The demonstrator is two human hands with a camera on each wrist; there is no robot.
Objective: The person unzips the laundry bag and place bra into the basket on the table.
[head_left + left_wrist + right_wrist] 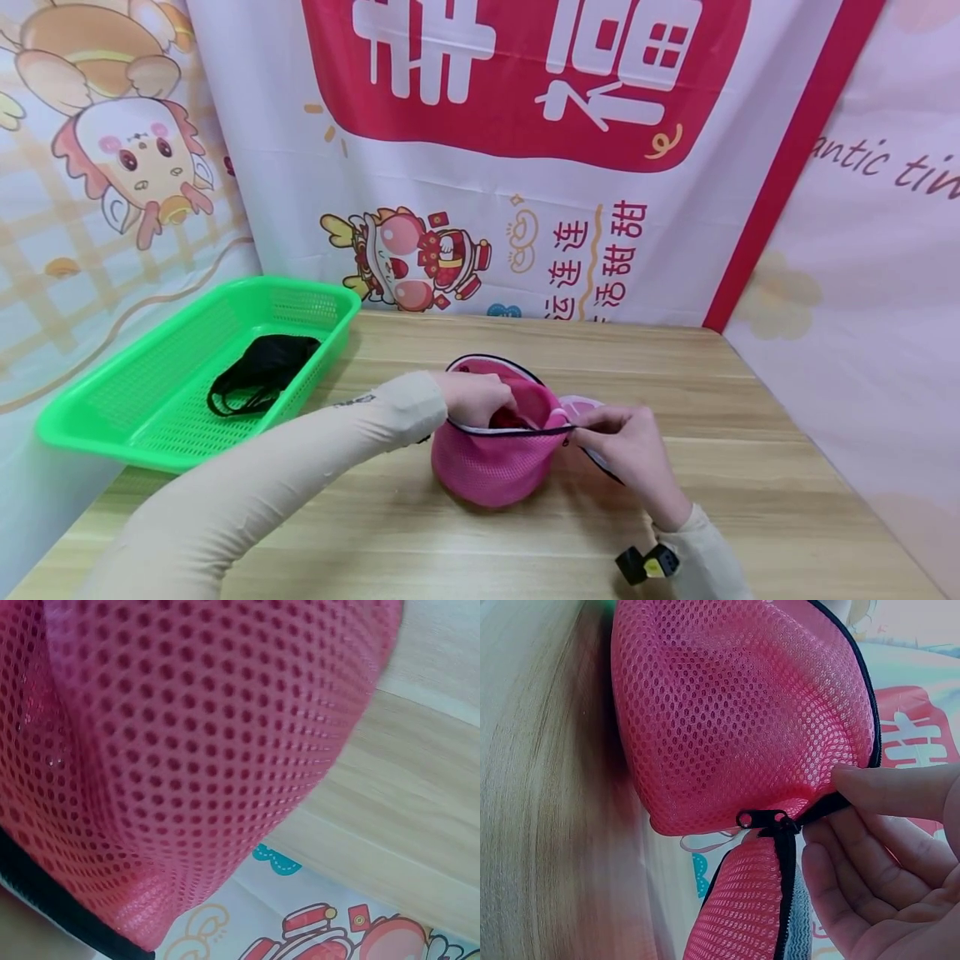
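A round pink mesh laundry bag [491, 467] stands on the table with its zipped lid [581, 407] folded back to the right. My left hand [474, 398] reaches over the rim into the bag, its fingertips hidden inside. Right beside those fingers shows a dark red thing [507, 419]; I cannot tell whether they hold it. With thumb and fingers, my right hand [626, 446] pinches the black-edged rim at the bag's right side. Close to that pinch, the right wrist view shows the black zipper pull [761, 819]. Pink mesh [217, 735] fills most of the left wrist view.
At the left stands a green plastic basket [176, 396] with a black cloth item with thin straps [266, 367] in it. The wooden table [675, 367] ends against a printed cloth backdrop [450, 183]. A small black device [647, 564] sits at the right wrist.
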